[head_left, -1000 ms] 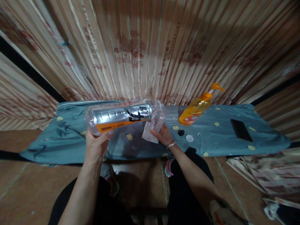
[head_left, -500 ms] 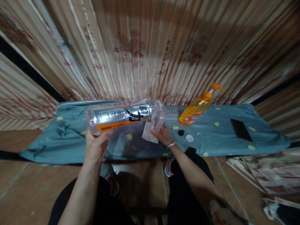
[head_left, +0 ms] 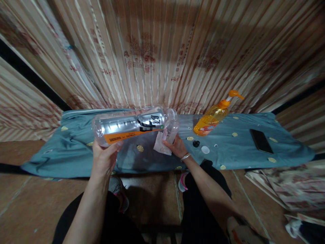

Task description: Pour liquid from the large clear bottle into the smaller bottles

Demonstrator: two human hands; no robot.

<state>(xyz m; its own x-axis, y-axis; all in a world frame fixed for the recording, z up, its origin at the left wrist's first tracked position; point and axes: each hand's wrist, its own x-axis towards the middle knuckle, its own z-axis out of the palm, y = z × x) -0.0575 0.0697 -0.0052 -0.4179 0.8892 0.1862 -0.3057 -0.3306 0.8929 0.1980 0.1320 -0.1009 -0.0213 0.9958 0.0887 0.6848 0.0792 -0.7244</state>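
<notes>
A large clear plastic bottle (head_left: 129,125) with a silver and orange label lies nearly level in my left hand (head_left: 105,156), which is wrapped round its base end. Its neck points right, at the mouth of a small clear bottle (head_left: 171,130). My right hand (head_left: 177,146) grips that small bottle, which leans slightly. Whether the two mouths touch, I cannot tell. Below the small bottle lies a pale paper tissue (head_left: 162,145). Close to my right hand are a black cap (head_left: 196,144) and a white round lid (head_left: 205,149) on the cloth.
An orange pump bottle (head_left: 212,117) of yellow liquid stands right of my hands. Farther right lies a black phone (head_left: 261,141). A teal cloth with pineapple prints (head_left: 71,152) covers the low table. Behind it hangs a striped curtain (head_left: 157,51); cloth is bunched at the lower right.
</notes>
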